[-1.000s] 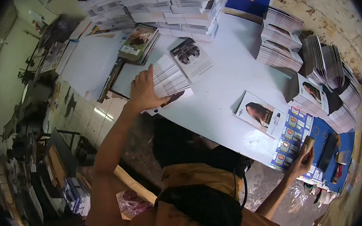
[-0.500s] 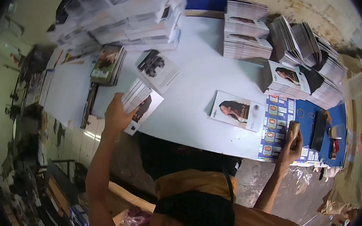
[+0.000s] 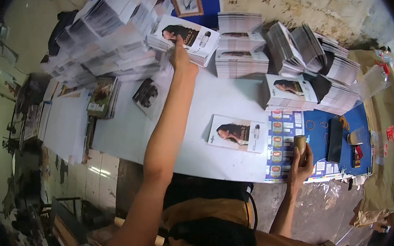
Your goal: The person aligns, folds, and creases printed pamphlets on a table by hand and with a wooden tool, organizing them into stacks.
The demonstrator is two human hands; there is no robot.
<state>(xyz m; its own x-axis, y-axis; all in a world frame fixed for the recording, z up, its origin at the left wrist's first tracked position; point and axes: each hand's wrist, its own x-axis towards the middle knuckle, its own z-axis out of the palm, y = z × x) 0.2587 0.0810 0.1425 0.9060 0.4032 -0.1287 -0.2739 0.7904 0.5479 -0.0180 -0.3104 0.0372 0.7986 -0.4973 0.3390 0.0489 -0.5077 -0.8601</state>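
Observation:
My left hand (image 3: 183,60) reaches far forward over the table, closed on a stack of booklets (image 3: 202,51). The thumb lies on the top cover, which pictures a person with long dark hair; the other fingers are hidden beneath. At the front right, my right hand (image 3: 300,167) is closed round a short tan-brown cylinder (image 3: 300,142) held upright, whose kind I cannot make out. To the left of that hand, a few similar booklets (image 3: 236,133) lie flat on the white table (image 3: 185,148). A grey booklet (image 3: 147,97) lies beyond my left forearm.
Tall piles of printed sheets (image 3: 104,42) fill the back left. Booklet stacks (image 3: 241,62) stand along the back right, with one block (image 3: 289,93) nearer. A blue mat (image 3: 324,134) bears rubber bands, a black bar (image 3: 335,140) and a cup (image 3: 357,136).
My left hand has carried the booklet stack from the table's left front up and away to the back middle. My right hand still holds the cylinder. The whole view has shifted slightly.

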